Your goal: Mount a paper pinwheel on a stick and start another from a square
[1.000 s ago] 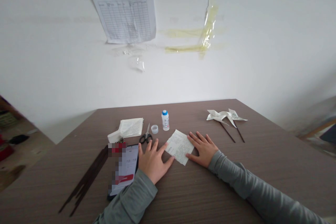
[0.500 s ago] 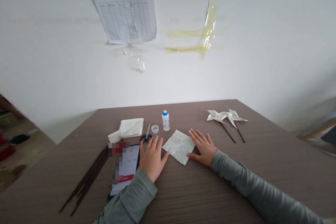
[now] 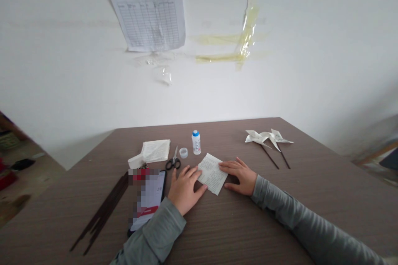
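Thin printed paper square (image 3: 212,175), edge ragged

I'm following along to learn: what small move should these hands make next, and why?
Perhaps the right hand should lift the right edge of the printed paper. The sheet lies flat, that hand reaches this edge, and the left hand is at the opposite side, well placed to steady it.

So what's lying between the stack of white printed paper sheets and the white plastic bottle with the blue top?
The head view shows black-handled metal scissors and, nearer the bottle, a round translucent plastic cap between them.
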Demonstrator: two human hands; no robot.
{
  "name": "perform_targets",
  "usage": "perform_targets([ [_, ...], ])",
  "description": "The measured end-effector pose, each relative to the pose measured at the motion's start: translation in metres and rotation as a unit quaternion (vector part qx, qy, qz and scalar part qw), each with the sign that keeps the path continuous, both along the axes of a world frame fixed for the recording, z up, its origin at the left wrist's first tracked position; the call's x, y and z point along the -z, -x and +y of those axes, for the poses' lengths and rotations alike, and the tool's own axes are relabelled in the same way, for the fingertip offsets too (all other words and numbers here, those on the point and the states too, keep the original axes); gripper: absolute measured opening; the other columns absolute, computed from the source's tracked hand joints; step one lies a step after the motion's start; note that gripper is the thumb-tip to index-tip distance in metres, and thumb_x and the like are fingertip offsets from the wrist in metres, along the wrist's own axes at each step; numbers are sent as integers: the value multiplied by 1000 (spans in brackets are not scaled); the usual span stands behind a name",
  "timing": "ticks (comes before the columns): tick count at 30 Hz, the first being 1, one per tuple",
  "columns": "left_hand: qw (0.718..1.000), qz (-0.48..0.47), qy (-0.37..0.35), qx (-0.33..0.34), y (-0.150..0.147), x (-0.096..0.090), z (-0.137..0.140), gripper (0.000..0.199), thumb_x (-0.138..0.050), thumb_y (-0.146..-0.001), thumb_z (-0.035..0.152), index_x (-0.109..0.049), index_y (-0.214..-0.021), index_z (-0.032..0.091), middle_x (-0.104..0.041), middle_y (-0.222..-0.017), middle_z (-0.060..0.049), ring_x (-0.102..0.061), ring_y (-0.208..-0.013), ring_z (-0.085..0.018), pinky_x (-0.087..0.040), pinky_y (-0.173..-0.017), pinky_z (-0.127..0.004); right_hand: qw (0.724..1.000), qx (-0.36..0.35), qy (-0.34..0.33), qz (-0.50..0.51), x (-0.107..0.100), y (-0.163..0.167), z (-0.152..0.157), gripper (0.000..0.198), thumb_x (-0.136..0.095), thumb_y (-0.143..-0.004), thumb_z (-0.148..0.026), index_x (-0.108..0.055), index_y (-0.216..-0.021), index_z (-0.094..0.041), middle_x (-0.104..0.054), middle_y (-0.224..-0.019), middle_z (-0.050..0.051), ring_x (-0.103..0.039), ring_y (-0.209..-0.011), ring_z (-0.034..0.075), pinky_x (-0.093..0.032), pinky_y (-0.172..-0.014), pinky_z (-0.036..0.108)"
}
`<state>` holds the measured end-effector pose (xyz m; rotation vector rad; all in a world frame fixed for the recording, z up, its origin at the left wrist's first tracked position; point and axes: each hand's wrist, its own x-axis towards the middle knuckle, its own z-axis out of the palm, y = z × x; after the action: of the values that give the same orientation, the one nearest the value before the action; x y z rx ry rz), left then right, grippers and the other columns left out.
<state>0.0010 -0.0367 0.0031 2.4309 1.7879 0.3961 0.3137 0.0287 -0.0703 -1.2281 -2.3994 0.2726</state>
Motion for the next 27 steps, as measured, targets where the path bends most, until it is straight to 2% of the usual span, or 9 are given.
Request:
perform_targets([
  [3, 1000, -13, 2, -7, 0, 0, 1, 49, -94, -114, 41, -94, -163, 34, -85, -181, -15, -72, -177, -52, -46, -152, -91, 1000, 13, -8, 17, 0, 0, 1, 63, -105, -97, -34, -95, -160, -35, -91, -170, 18, -86, -158, 50, -54, -147, 85],
  [8, 1000, -17, -11, -1, 6, 3, 4, 44, -94, -115, 48, -97, -158, 35, -90, -173, -15, -75, -171, -51, -50, -150, -86, 998, 9, -45, 34, -1, 0, 4, 30, -100, -108, -39, -101, -138, -38, -98, -156, 15, -93, -145, 46, -64, -138, 79],
  [13, 1000, -17, -25, -4, 11, 6, 8, 36, -97, -114, 48, -101, -148, 36, -95, -164, -11, -79, -165, -48, -54, -148, -78, 995, 16, -86, 43, 0, -2, 7, 16, -92, -118, -43, -102, -128, -38, -102, -139, 11, -97, -131, 40, -68, -134, 68],
  [17, 999, -32, -33, 2, 12, 3, 9, 20, -87, -120, 37, -103, -131, 32, -99, -149, -10, -82, -159, -44, -53, -147, -76, 995, -7, -83, 46, -10, -8, 7, 21, -82, -124, -44, -103, -124, -40, -103, -133, 8, -96, -127, 36, -69, -131, 63],
  [21, 999, -36, -39, 2, 8, -3, 7, 25, -79, -123, 28, -102, -112, 30, -101, -131, -9, -86, -148, -40, -55, -143, -72, 997, -12, -54, 44, -27, -10, 1, 31, -74, -127, -45, -102, -117, -38, -103, -129, 8, -96, -123, 35, -68, -132, 65],
  [24, 998, -42, -43, -12, 6, -6, 6, 28, -80, -121, 25, -101, -104, 30, -101, -122, -9, -87, -143, -39, -56, -142, -70, 998, 17, -27, 47, -36, -6, -7, 35, -70, -128, -44, -101, -113, -36, -103, -126, 8, -96, -123, 37, -62, -140, 69],
  [27, 997, -48, -54, -21, 4, -9, 5, 29, -80, -120, 24, -100, -100, 30, -100, -115, -8, -88, -138, -38, -57, -140, -68, 997, 52, -9, 49, -40, -2, -12, 38, -67, -127, -45, -100, -111, -37, -102, -114, 9, -96, -113, 38, -60, -144, 68],
])
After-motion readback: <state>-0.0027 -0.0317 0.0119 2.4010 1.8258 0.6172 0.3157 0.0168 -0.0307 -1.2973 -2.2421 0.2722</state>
